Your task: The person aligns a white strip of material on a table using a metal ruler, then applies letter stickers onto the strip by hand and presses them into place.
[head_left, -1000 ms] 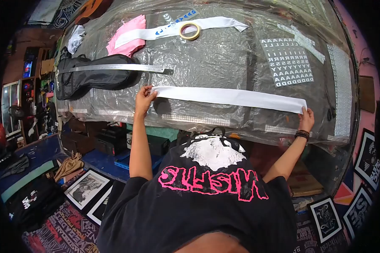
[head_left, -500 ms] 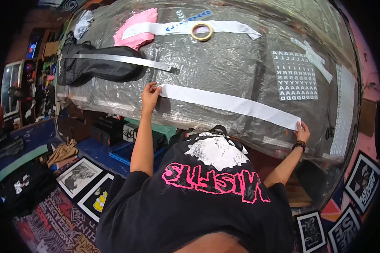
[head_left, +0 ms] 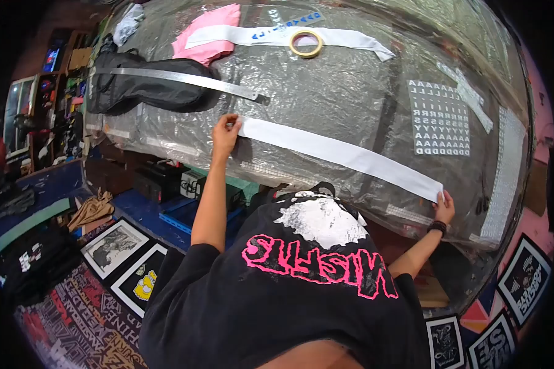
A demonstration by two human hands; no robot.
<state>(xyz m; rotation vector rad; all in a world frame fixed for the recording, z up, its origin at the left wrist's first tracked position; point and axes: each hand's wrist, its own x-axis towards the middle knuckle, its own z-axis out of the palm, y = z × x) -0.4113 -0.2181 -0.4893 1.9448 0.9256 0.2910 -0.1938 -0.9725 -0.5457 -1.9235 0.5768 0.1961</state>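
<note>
two hands are set wide apart: one end of the white strip is pinched by the left hand, the other by the right hand. the strip is stretched above the near edge of the plastic-covered table, its right end closer to that edge. an even pull, without twist, would seem best, so that creases are avoided. room for moving is offered toward the far edge, between the metal ruler and the letter sheet.
</note>
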